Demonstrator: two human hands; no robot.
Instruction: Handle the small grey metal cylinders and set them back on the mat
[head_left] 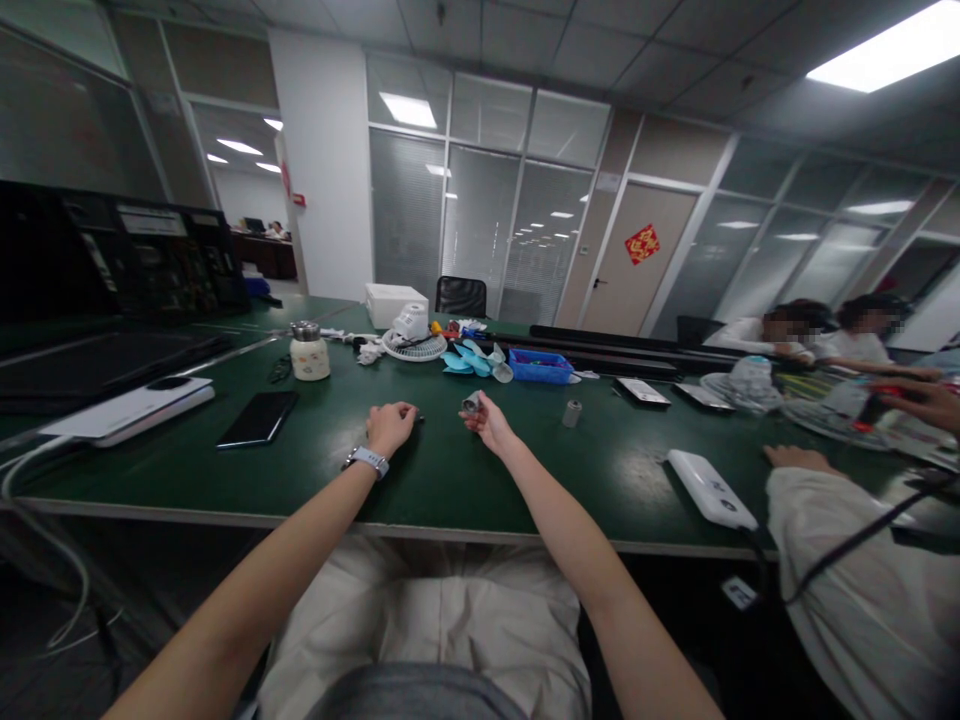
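Left hand [391, 428]: fingertips pinched on a small dark piece [421, 419], too blurred to identify. Right hand [489, 421]: grasping a grey, metallic-looking cylinder [472, 403], end hollow-looking, raised above the table. Second grey, dull-sheened cylinder [572, 413] upright on the smooth green tabletop [457, 490], right of right hand, untouched. Status: parts separate, nothing visibly joined. Beyond both hands: glossy light-blue curved plastic blades [466, 358], round white ribbed grille [415, 347], also loose.
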